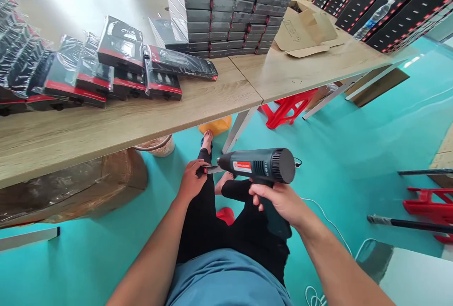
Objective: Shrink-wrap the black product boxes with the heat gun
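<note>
My right hand [276, 199] is wrapped round the handle of a dark green heat gun [258, 164]. Its nozzle points left, toward my left hand [191, 181]. That hand is closed on a thin black-and-red box [213, 169], seen nearly edge-on above my lap. The nozzle is close to the box; whether they touch I cannot tell. Up on the table, wrapped boxes [122, 44] of black and red lie in a loose pile. One wrapped box [182, 62] lies tilted across others at the pile's right end.
A tall stack of black boxes [230, 8] stands on the wooden table [212, 96]. Further right are a flattened carton [304, 34] and a plastic bottle [375, 19]. Below are a bucket [161, 147], a red stool [286, 110] and a white cord [329, 221] on the floor.
</note>
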Available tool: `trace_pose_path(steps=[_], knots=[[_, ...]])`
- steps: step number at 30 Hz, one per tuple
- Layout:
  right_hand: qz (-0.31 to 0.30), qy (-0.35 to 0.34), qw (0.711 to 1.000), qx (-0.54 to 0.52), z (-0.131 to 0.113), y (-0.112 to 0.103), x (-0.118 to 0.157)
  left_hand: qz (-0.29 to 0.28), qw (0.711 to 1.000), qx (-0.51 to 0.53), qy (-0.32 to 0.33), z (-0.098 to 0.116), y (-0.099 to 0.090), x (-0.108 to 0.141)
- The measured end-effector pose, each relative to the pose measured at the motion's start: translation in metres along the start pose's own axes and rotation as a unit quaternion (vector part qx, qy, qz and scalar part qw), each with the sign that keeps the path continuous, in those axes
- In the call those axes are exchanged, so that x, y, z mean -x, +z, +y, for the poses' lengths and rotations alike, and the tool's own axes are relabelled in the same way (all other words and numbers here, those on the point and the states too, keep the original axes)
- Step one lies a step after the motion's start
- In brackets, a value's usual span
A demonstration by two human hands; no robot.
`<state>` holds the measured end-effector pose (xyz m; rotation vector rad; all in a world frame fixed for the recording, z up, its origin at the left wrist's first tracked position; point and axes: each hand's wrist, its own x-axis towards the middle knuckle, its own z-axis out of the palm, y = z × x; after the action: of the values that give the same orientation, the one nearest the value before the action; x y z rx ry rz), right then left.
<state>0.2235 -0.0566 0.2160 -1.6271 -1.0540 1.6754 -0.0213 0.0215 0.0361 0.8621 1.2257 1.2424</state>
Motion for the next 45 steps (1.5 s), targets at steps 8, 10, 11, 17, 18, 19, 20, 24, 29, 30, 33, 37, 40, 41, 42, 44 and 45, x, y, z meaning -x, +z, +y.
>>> trace_pose_path(steps=[8, 10, 11, 17, 18, 19, 20, 24, 29, 30, 33, 37, 40, 41, 42, 44, 45], knots=[[0.049, 0.022, 0.998, -0.02, 0.013, -0.017, 0.0, 0.019, 1.0, 0.0, 0.021, -0.001, -0.002, -0.002], [0.049, 0.044, 0.997, -0.033, 0.015, -0.02, 0.001, 0.005, 0.999, -0.026, 0.036, -0.001, -0.002, -0.003], [0.031, 0.051, 0.997, -0.043, 0.015, -0.021, 0.002, 0.002, 0.999, -0.033, 0.038, -0.001, -0.001, -0.003], [0.032, 0.023, 0.999, -0.036, 0.013, -0.019, 0.006, 0.02, 1.0, 0.005, 0.008, 0.0, 0.002, -0.003], [0.024, 0.03, 0.999, -0.039, 0.013, -0.019, 0.006, 0.023, 1.0, 0.013, -0.001, 0.0, 0.001, -0.003], [0.01, 0.036, 0.998, -0.045, 0.014, -0.02, 0.006, 0.028, 0.999, 0.016, -0.012, 0.0, 0.0, -0.003], [0.002, 0.035, 0.998, -0.053, 0.014, -0.021, 0.006, 0.035, 0.999, 0.016, -0.024, -0.001, -0.001, -0.004], [0.056, 0.009, 0.996, -0.067, 0.013, -0.022, 0.001, 0.093, 0.985, 0.081, -0.116, -0.005, -0.006, -0.01], [-0.034, 0.015, 0.994, -0.107, 0.0, -0.003, 0.0, 0.017, 0.926, 0.267, -0.265, -0.001, -0.004, -0.011], [-0.069, 0.016, 0.992, -0.101, -0.003, 0.002, 0.003, -0.003, 0.915, 0.282, -0.289, 0.001, -0.003, -0.009], [-0.179, 0.049, 0.982, -0.038, -0.007, 0.006, 0.015, -0.049, 0.886, 0.321, -0.33, 0.005, -0.005, 0.001], [-0.17, 0.091, 0.981, 0.035, 0.001, -0.008, 0.016, -0.098, 0.856, 0.396, -0.317, 0.001, -0.013, 0.014], [-0.056, 0.065, 0.996, 0.011, 0.006, -0.01, -0.004, -0.116, 0.846, 0.405, -0.325, -0.007, -0.014, 0.018], [-0.025, 0.051, 0.998, 0.0, 0.006, -0.008, -0.013, -0.12, 0.846, 0.401, -0.332, -0.01, -0.013, 0.018], [-0.004, 0.039, 0.999, -0.008, 0.005, -0.005, -0.02, -0.118, 0.846, 0.394, -0.338, -0.012, -0.012, 0.018], [-0.026, 0.022, 0.999, -0.019, 0.0, 0.002, -0.03, -0.096, 0.852, 0.384, -0.343, -0.015, -0.009, 0.017], [-0.066, 0.02, 0.997, -0.018, -0.003, 0.005, -0.032, -0.082, 0.853, 0.382, -0.346, -0.015, -0.009, 0.017]])
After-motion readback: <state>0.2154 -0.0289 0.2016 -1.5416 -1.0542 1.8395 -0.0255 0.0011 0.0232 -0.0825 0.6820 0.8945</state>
